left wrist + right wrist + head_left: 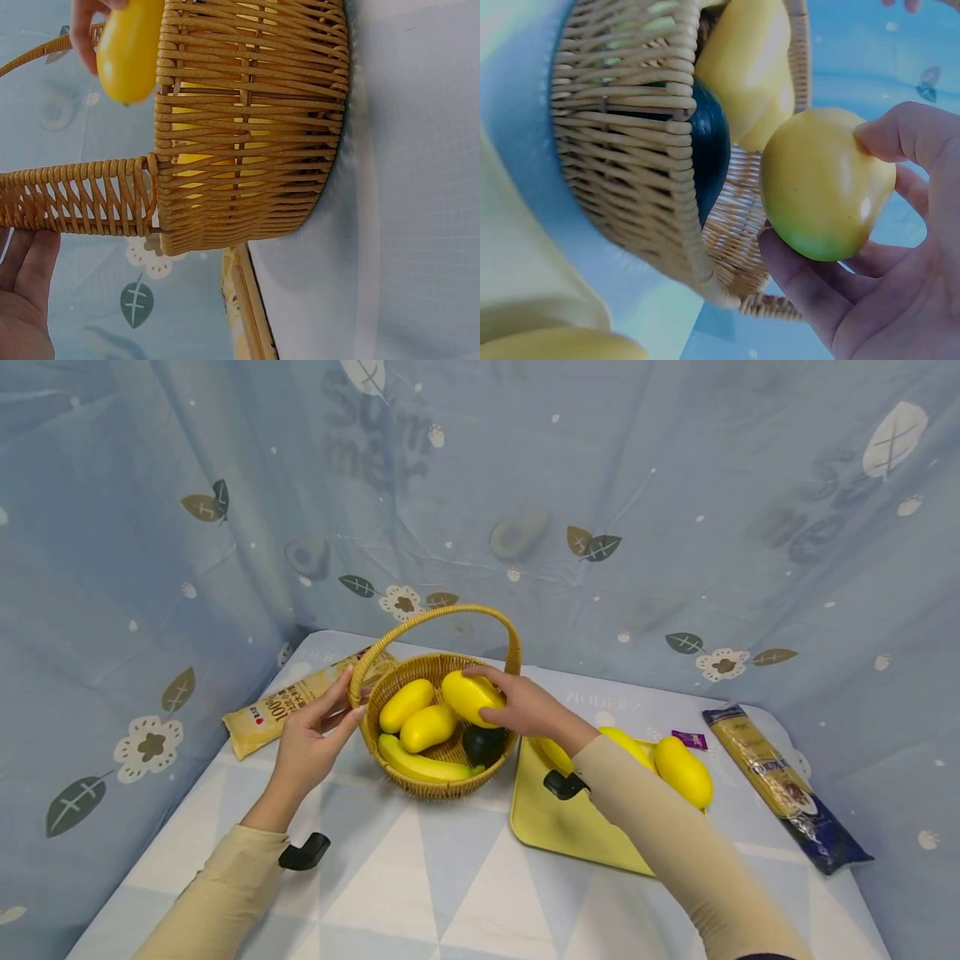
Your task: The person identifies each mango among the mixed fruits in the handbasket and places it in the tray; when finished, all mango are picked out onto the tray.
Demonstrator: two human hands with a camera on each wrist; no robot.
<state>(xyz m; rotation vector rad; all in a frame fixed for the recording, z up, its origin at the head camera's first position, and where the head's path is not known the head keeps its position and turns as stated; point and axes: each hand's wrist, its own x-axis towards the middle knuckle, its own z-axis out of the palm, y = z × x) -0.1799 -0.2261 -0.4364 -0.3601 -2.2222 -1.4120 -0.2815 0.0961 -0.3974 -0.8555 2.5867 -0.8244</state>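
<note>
A wicker basket (431,788) with a tall arched handle (450,609) stands on the table. My left hand (306,750) holds the handle near its left base, thumb on the near side and fingers behind. Over the basket's right part, my right hand (531,703) grips a yellow mango (821,180) with a greenish end, thumb opposite the fingers. Inside lie two more mangoes (429,728), a banana (418,763) and a dark green fruit (483,744), perhaps an avocado. The right hand partly covers its mango in the head view.
Right of the basket is a yellow-green tray (577,837) bearing several mangoes (682,772), partly hidden by the right forearm. A small purple packet (690,740) and a long blue-and-gold bag (780,781) lie further right. A yellow bag (281,708) lies behind the left hand.
</note>
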